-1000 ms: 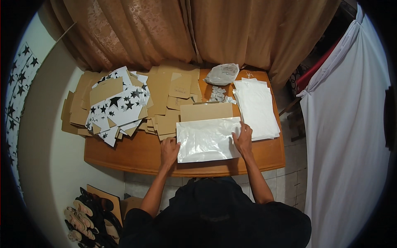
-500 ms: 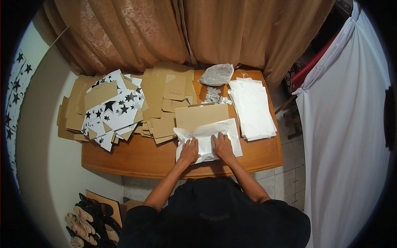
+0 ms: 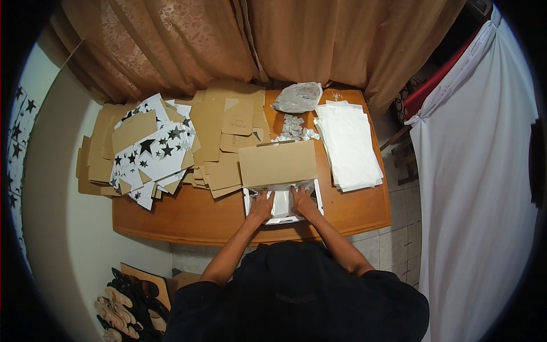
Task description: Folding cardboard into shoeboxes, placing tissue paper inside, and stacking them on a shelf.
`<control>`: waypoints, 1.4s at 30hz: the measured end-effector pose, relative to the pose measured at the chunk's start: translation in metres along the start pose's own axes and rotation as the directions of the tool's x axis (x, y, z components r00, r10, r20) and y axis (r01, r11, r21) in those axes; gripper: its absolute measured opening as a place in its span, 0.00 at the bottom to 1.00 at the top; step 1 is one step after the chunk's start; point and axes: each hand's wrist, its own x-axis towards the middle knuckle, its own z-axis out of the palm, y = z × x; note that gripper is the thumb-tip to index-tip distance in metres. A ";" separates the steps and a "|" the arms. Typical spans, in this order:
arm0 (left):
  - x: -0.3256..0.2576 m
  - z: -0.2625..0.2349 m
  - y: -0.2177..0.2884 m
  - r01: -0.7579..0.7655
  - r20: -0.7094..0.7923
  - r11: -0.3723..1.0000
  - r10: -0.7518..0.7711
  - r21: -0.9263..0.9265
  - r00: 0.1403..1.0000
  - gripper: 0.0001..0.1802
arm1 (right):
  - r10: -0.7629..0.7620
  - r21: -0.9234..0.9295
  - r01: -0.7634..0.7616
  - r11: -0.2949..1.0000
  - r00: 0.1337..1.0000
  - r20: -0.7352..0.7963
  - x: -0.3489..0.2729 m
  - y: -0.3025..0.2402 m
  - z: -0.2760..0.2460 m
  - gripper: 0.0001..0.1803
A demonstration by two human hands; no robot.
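Note:
A cardboard box (image 3: pixel 277 164) stands near the table's front edge, its brown lid raised at the back and its white walls around my hands. White tissue paper (image 3: pixel 281 203) lines the inside, pushed down into it. My left hand (image 3: pixel 261 207) reaches into the left part of the box, fingers stretched out against the paper. On the right side, my right hand (image 3: pixel 305 204) presses the paper the same way, its fingers extended. Neither hand appears to grasp anything. The fingertips are partly hidden inside the box.
A stack of white paper sheets (image 3: pixel 348 149) lies right of the box. Behind it are small silvery packets (image 3: pixel 293 127) and a clear plastic bag (image 3: pixel 298 97). Flat cardboard pieces (image 3: pixel 222 171) and star-printed white pieces (image 3: pixel 151 149) fill the table's left.
The paper that lay spread over the box is now pushed down inside it, and the white box walls show. Both hands have sunk into the box with the paper.

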 end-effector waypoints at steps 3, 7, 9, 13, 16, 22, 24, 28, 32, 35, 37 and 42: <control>0.011 0.007 -0.007 0.019 0.065 0.999 -0.017 -0.034 0.998 0.59 | -0.028 -0.039 0.027 0.999 1.000 -0.010 0.013 0.014 0.022 0.26; 0.017 0.000 -0.003 0.085 0.167 0.991 -0.067 -0.102 0.984 0.61 | 0.059 0.015 -0.061 0.998 0.995 0.081 0.018 0.019 0.017 0.27; 0.020 -0.008 0.004 0.095 0.188 0.991 -0.076 -0.094 0.979 0.61 | 0.063 0.005 -0.064 0.998 0.994 0.085 0.019 0.026 0.014 0.27; 0.024 0.000 0.000 0.107 0.080 0.993 -0.103 -0.045 0.991 0.54 | 0.038 0.017 -0.040 0.999 0.995 0.091 0.023 0.026 0.017 0.32; 0.028 0.005 0.004 0.116 0.021 0.993 -0.116 -0.009 0.993 0.50 | 0.063 -0.056 -0.058 0.997 0.992 0.105 0.022 0.028 0.023 0.35; 0.024 -0.006 0.012 0.093 0.009 0.996 -0.093 -0.012 0.996 0.45 | 0.064 -0.056 -0.057 0.997 0.988 0.140 0.020 0.032 0.017 0.33; 0.018 -0.006 0.004 0.066 0.006 0.996 -0.065 -0.062 0.998 0.42 | 0.074 0.019 -0.078 0.997 0.986 0.151 0.019 0.027 0.013 0.33; 0.016 0.002 -0.009 0.127 0.074 0.973 -0.115 -0.194 0.991 0.38 | 0.111 0.023 -0.121 0.992 0.958 0.263 0.024 0.016 0.002 0.29; 0.033 0.013 0.001 0.214 0.252 0.970 -0.181 -0.112 0.951 0.39 | 0.129 -0.061 -0.117 0.991 0.962 0.240 0.026 0.058 0.045 0.31; 0.025 0.029 -0.006 0.204 0.155 0.979 -0.205 0.024 0.966 0.38 | 0.109 0.033 -0.123 0.992 0.957 0.270 0.025 0.039 0.037 0.33; 0.024 0.021 0.002 0.265 0.130 0.964 -0.263 0.000 0.956 0.37 | 0.086 0.001 -0.089 0.996 0.958 0.273 0.020 0.037 0.025 0.32; 0.014 0.010 -0.001 0.231 0.167 0.950 -0.198 -0.210 0.966 0.31 | -0.033 -0.024 0.040 0.999 0.971 0.238 0.011 0.033 0.010 0.24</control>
